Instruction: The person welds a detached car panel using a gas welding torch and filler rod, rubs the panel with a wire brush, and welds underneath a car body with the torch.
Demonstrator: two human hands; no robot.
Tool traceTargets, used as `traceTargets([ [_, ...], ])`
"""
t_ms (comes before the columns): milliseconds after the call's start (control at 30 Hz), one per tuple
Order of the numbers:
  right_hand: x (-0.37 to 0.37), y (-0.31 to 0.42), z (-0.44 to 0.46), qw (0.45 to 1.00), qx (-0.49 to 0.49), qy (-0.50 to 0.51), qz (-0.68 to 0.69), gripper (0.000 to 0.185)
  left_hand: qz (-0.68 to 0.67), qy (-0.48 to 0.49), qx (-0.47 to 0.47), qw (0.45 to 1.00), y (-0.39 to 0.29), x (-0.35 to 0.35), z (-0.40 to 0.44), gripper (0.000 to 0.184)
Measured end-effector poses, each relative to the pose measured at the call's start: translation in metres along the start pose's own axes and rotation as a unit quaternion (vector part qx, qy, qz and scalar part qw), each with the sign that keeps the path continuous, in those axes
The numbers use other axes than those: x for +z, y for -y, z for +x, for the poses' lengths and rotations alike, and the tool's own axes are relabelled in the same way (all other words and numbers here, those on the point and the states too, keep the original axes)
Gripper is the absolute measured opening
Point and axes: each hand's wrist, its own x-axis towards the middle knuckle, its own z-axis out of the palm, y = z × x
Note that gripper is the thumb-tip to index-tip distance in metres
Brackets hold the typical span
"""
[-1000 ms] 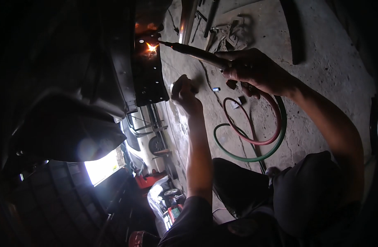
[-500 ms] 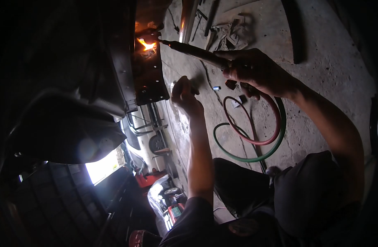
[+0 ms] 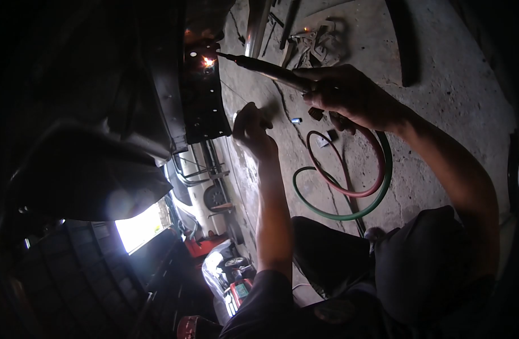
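Observation:
My right hand is closed round the handle of a torch, whose narrow tip points left at a dark metal panel edge with several small holes. A small bright glow sits on the panel just left of the tip. Red and green hoses loop down below my right hand. My left hand is pinched on a thin wire that slants up and left towards the panel; its far end is hard to make out.
Locking clamps lie on the cracked concrete floor, near metal bars and a curved dark strip. A small blue cylinder is also on the floor. A pale vehicle and red equipment stand farther off.
The orange flame on the panel has shrunk to a small bright spot, and the panel around it looks darker. A small spark shows near the clamps. Both hands have barely moved.

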Motion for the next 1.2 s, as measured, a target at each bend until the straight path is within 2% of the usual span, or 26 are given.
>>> traceTargets([
  [133, 0.005, 0.007, 0.001, 1.000, 0.022, 0.002, -0.003, 0.062, -0.020, 0.016, 0.053, 0.998, 0.027, -0.008, 0.013, 0.010],
  [300, 0.003, 0.009, 0.001, 0.999, 0.029, 0.001, -0.014, 0.061, -0.059, -0.019, -0.040, 0.997, 0.000, -0.003, -0.001, 0.011],
  [367, 0.001, 0.003, 0.005, 0.999, 0.027, 0.006, -0.023, 0.060, -0.059, -0.019, -0.031, 0.998, -0.001, -0.002, -0.001, 0.012],
  [433, 0.004, 0.003, 0.005, 1.000, -0.004, -0.005, -0.025, 0.024, -0.063, -0.020, -0.027, 0.997, 0.000, -0.001, 0.000, 0.012],
  [500, 0.004, 0.003, 0.005, 1.000, -0.009, -0.002, -0.030, 0.024, -0.070, -0.021, -0.028, 0.997, 0.004, 0.000, 0.003, 0.013],
  [567, 0.000, 0.002, 0.007, 0.999, 0.011, 0.013, -0.039, 0.059, -0.089, -0.004, -0.020, 0.996, 0.007, -0.001, 0.006, 0.013],
  [700, 0.002, 0.006, 0.004, 1.000, 0.018, 0.002, -0.023, 0.060, -0.143, -0.044, -0.063, 0.987, 0.014, 0.008, 0.007, 0.013],
  [800, 0.002, 0.003, 0.003, 1.000, 0.020, 0.002, -0.006, 0.060, -0.144, -0.057, -0.056, 0.986, 0.017, 0.010, 0.000, 0.012],
  [900, 0.000, 0.004, 0.004, 1.000, 0.020, 0.007, -0.009, 0.059, -0.126, -0.038, -0.011, 0.991, 0.012, 0.005, 0.001, 0.009],
  [1200, 0.001, 0.003, 0.004, 1.000, 0.010, 0.001, -0.009, 0.060, -0.133, -0.044, -0.071, 0.988, 0.006, 0.006, 0.003, 0.008],
])
